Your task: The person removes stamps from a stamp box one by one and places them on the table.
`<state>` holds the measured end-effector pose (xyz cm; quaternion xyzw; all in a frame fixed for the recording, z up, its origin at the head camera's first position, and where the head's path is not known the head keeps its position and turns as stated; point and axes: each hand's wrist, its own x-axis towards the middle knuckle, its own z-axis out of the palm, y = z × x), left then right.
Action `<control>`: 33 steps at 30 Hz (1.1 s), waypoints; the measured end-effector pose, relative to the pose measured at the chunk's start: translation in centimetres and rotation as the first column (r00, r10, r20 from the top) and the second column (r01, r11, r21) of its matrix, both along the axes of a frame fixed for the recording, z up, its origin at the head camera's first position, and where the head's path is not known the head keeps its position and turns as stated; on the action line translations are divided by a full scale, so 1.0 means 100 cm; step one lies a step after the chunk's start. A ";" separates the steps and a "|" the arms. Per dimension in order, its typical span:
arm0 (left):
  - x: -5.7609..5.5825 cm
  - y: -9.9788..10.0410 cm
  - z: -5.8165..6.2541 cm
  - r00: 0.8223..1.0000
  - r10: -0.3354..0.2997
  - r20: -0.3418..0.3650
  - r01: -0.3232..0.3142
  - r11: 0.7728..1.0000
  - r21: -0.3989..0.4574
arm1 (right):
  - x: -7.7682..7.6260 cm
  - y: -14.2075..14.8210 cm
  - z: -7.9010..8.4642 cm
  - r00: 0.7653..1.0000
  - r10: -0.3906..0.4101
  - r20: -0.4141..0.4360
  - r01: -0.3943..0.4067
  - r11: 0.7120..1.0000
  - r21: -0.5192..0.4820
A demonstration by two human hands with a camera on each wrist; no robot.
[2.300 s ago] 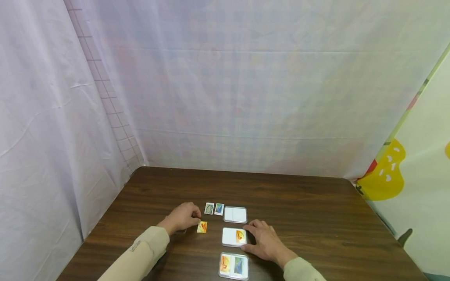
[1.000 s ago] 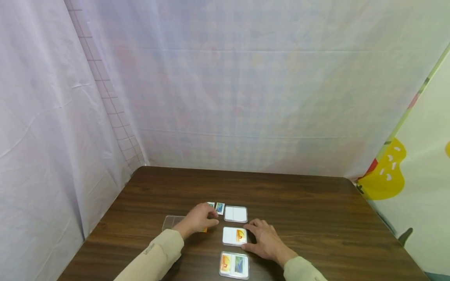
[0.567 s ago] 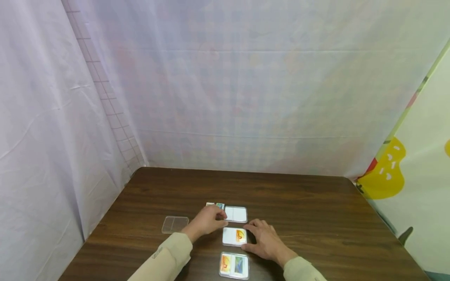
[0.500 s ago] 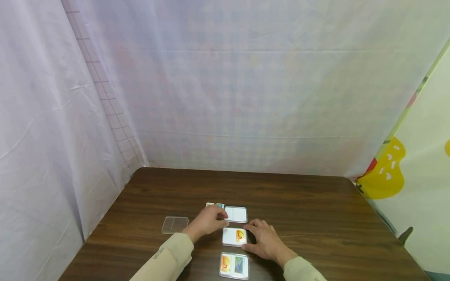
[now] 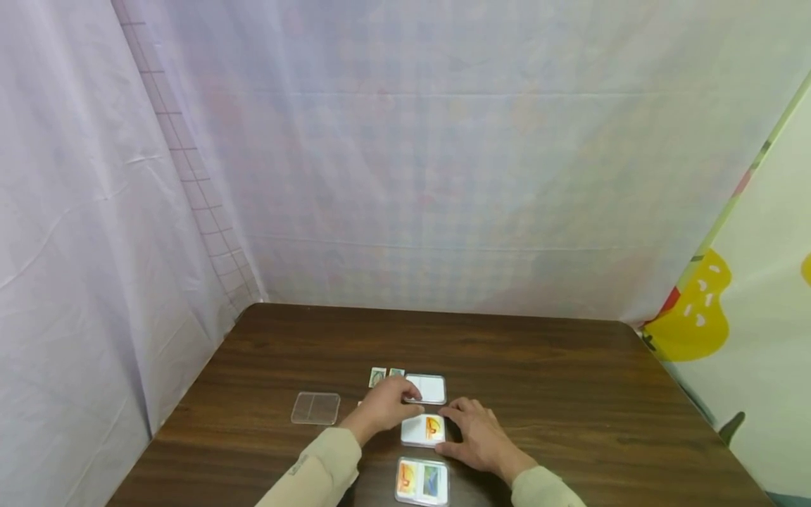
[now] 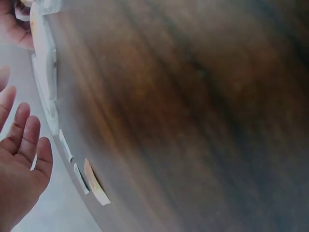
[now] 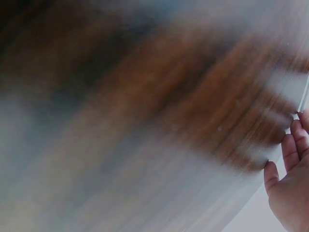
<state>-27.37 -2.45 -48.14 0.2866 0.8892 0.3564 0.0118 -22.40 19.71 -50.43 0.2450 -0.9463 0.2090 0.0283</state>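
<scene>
My left hand [image 5: 384,406] hovers between the far case [image 5: 431,389] and the middle case [image 5: 413,428], thumb and fingers apart. The left wrist view shows its fingers [image 6: 30,135] loosely bent, with nothing seen between them. My right hand [image 5: 478,435] holds the middle case by its right side, thumb and forefinger at the corners. That flat case has a white insert with an orange-yellow picture in its right half. The far case shows two white halves. Left of it lie two small stamp-like cards, one green [image 5: 377,377], one bluish [image 5: 396,372] and partly hidden.
A near case [image 5: 422,481] carries an orange picture and a blue-green one. A clear, divided plastic cover [image 5: 315,408] lies at left. An orange-edged card [image 6: 98,184] rests on the brown table [image 5: 538,366], mostly hidden by my left hand in the head view. Curtains [image 5: 431,176] hang behind.
My left hand has moved right, from beside the orange card to the cases, uncovering the clear cover. My right hand stays at the middle case.
</scene>
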 end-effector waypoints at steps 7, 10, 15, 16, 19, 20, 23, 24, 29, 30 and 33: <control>0.003 0.002 -0.003 1.000 0.004 -0.020 -0.005 0.999 -0.048 | -0.001 0.000 -0.001 1.000 0.004 -0.009 -0.004 1.000 -0.003; 0.002 0.004 -0.007 0.999 0.001 -0.043 -0.004 0.998 -0.067 | 0.000 0.000 -0.001 1.000 0.003 0.000 -0.003 1.000 -0.004; 0.000 0.007 -0.012 0.998 -0.014 -0.063 0.009 0.997 -0.081 | 0.000 0.000 -0.001 1.000 0.002 -0.004 -0.002 1.000 -0.009; 0.000 0.007 -0.012 0.997 -0.020 -0.069 0.014 0.997 -0.082 | 0.000 0.000 -0.001 1.000 0.002 -0.008 -0.002 1.000 -0.008; 0.000 0.008 -0.011 0.996 -0.030 -0.081 0.022 0.995 -0.097 | 0.000 0.000 -0.002 1.000 0.000 -0.015 0.000 1.000 -0.010; 0.000 0.009 -0.011 0.996 -0.032 -0.084 0.024 0.994 -0.104 | 0.000 0.000 -0.002 1.000 -0.001 -0.015 0.001 1.000 -0.009; 0.000 0.009 -0.010 0.995 -0.036 -0.095 0.024 0.992 -0.124 | 0.000 0.000 -0.002 1.000 -0.003 -0.014 0.002 1.000 -0.010; 0.001 0.010 -0.009 0.995 -0.035 -0.096 0.023 0.991 -0.130 | 0.000 0.000 -0.002 1.000 -0.003 -0.014 0.003 1.000 -0.010; 0.002 0.011 -0.008 0.995 -0.036 -0.090 0.021 0.987 -0.158 | 0.000 0.000 -0.002 1.000 -0.001 -0.017 0.000 1.000 -0.008; 0.002 0.012 -0.008 0.996 -0.035 -0.087 0.020 0.986 -0.165 | 0.000 0.000 -0.002 1.000 0.000 -0.019 0.000 1.000 -0.009; 0.002 0.013 -0.009 0.994 -0.040 -0.100 0.021 0.983 -0.184 | 0.000 0.000 -0.002 1.000 -0.001 -0.024 0.000 1.000 -0.010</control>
